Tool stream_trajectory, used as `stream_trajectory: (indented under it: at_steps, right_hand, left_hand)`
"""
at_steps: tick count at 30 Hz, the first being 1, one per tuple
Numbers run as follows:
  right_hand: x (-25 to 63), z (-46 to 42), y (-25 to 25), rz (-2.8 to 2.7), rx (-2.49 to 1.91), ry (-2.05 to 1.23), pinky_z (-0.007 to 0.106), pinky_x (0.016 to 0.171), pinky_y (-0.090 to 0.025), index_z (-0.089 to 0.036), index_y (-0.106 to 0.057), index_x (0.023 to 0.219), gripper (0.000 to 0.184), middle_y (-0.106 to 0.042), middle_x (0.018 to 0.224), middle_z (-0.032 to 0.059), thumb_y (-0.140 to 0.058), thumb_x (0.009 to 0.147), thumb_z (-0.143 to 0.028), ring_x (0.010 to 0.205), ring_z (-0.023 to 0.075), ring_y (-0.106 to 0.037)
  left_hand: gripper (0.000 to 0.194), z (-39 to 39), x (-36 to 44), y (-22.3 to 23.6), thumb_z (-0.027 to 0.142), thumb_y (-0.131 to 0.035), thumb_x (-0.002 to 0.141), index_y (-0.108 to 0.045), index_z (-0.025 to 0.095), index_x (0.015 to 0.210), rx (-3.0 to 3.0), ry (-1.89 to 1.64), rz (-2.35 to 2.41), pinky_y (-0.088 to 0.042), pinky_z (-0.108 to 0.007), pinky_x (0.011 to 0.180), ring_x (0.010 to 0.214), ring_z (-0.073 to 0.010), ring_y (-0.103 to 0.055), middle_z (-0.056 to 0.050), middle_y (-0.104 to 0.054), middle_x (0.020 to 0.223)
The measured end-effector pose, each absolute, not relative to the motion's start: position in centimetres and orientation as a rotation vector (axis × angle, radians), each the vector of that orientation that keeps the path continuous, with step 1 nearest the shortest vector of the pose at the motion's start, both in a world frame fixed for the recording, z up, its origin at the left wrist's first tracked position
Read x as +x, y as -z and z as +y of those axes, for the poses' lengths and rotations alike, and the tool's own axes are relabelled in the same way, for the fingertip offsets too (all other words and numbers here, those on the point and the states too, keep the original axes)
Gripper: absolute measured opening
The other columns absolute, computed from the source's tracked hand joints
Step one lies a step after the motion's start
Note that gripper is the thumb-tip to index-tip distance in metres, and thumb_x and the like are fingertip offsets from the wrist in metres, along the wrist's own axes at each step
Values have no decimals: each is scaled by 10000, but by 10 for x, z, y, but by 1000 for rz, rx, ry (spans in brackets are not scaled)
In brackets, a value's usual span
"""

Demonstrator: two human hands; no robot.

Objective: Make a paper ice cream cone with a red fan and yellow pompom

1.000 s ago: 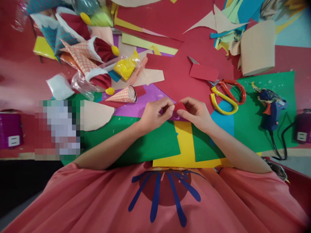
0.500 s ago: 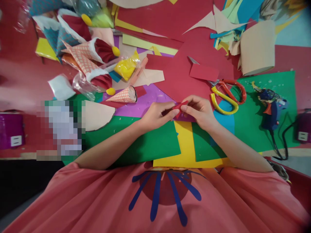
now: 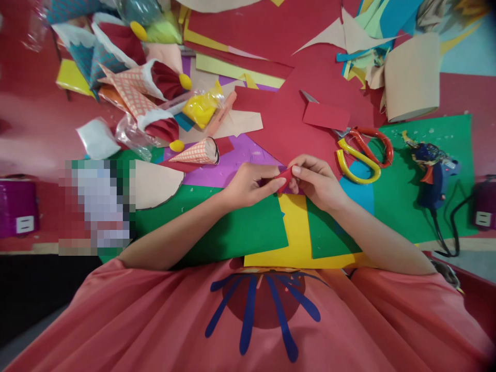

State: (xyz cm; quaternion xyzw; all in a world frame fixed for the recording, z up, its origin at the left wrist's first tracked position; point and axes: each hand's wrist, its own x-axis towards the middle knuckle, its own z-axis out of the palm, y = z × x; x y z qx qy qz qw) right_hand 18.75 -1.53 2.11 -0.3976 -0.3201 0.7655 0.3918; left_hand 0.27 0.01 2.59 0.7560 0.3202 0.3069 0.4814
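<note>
My left hand (image 3: 248, 184) and my right hand (image 3: 315, 181) meet over the table's middle, both pinching a small folded piece of red paper (image 3: 285, 177) between fingertips. The paper is held just above a purple sheet (image 3: 232, 165), with green paper (image 3: 232, 227) and a yellow sheet (image 3: 296, 232) lying under my wrists. Most of the red piece is hidden by my fingers.
Red-and-yellow scissors (image 3: 364, 152) lie right of my hands, and a blue glue gun (image 3: 432, 173) with its cord rests on green paper further right. Paper cones (image 3: 197, 152) and plastic bags crowd the upper left. A large red sheet (image 3: 287, 124) and a beige roll (image 3: 411, 77) lie behind.
The red piece has been pressed smaller and folded tighter between my fingertips. My hands have stayed in nearly the same spot, the right fingers closing over the paper.
</note>
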Motion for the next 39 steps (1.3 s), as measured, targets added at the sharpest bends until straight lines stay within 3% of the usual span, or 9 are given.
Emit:
stream_trajectory:
  at_steps: [6, 8, 12, 15, 20, 26, 31, 36, 39]
  right_hand:
    - [186, -14, -23, -717, -892, -2205, 153, 429, -307, -167, -517, 648, 357, -470, 463, -87, -778, 727, -398, 418, 23, -394]
    - [187, -15, -23, -786, -923, -2161, 159, 430, -294, -168, -527, 674, 362, -434, 479, -92, -754, 757, -438, 430, 27, -367]
    - [188, -16, -25, -1060, -1023, -1799, 180, 557, -429, -191, -618, 849, 392, -578, 674, -52, -764, 733, -537, 589, 55, -508]
    - [186, -16, -27, -1166, -1013, -1741, 216, 661, -498, -201, -620, 794, 353, -616, 736, -34, -795, 713, -497, 669, 79, -569]
    - [186, -16, -24, -1022, -908, -1881, 250, 633, -531, -202, -569, 669, 338, -577, 645, -44, -797, 731, -445, 589, 88, -556]
    - [191, -17, -14, -1089, -1032, -1713, 231, 692, -509, -210, -634, 772, 259, -611, 725, -34, -760, 783, -436, 678, 87, -574]
    - [193, -14, -12, -1033, -1063, -1597, 202, 623, -496, -219, -610, 799, 248, -598, 680, -51, -732, 815, -434, 607, 68, -552]
    - [194, -10, -17, -936, -1082, -1687, 210, 521, -524, -225, -511, 788, 344, -604, 642, -74, -754, 765, -468, 487, 62, -552]
    - [195, -9, -19, -949, -1076, -1680, 200, 499, -520, -224, -484, 780, 330, -608, 614, -79, -734, 785, -439, 474, 62, -573]
  left_hand:
    - [510, -1, 4, -26, 496, -437, 961, -467, 176, 565, 1909, -668, 647, -307, -206, 432, 435, -62, -428, 25, -483, 465]
    - [506, -2, 3, -24, 475, -437, 965, -457, 175, 558, 1965, -707, 688, -300, -208, 434, 432, -59, -414, 28, -479, 462]
    - [469, -4, 3, -21, 427, -445, 973, -503, 166, 588, 1937, -803, 874, -308, -190, 439, 441, -50, -445, 28, -523, 484]
    - [482, -5, 3, -22, 458, -434, 976, -519, 165, 602, 1927, -796, 885, -324, -180, 442, 444, -49, -468, 26, -541, 489]
    - [511, -6, 6, -24, 506, -433, 971, -533, 161, 607, 1862, -760, 771, -384, -166, 467, 464, -46, -518, 20, -576, 521]
    - [550, -6, 5, -18, 620, -401, 939, -555, 169, 667, 1809, -754, 901, -403, -194, 492, 503, -66, -527, 11, -588, 574]
    - [641, 11, -8, -14, 646, -199, 966, -649, 189, 980, 1724, -911, 868, -516, -288, 679, 760, -151, -653, -66, -696, 848]
    - [240, 41, -32, -9, 500, -537, 914, -615, 278, 957, 1995, -1085, 1495, -416, -428, 949, 1094, -269, -575, -77, -643, 1044]
    - [188, 51, -42, -5, 423, -623, 876, -567, 279, 984, 1995, -982, 1736, -333, -485, 1023, 1211, -317, -478, -78, -584, 1112]
